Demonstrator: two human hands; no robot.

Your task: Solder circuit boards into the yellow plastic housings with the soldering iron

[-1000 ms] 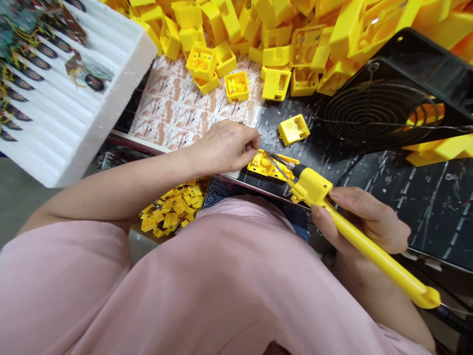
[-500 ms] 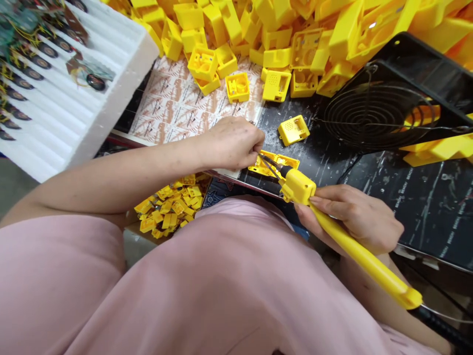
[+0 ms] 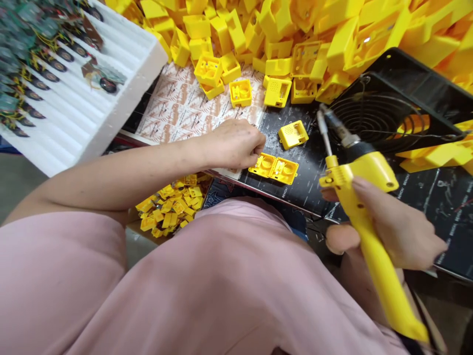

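L hand was curled narrow, nothing visibly held, just beside 2 square yellow plastic case halves lying flat on black mat; R hand gripped yellow plastic soldering iron, steel tip up, apart from the cases.

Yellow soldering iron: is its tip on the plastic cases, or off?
Off: the right hand holds the soldering iron clear of the cases.

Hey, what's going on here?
A person holds a yellow soldering iron in their right hand, clear of two small yellow plastic housings on a black mat. Their curled left hand sits just beside those housings. A heap of yellow housings lies beyond, next to a white foam tray of wired circuit boards.
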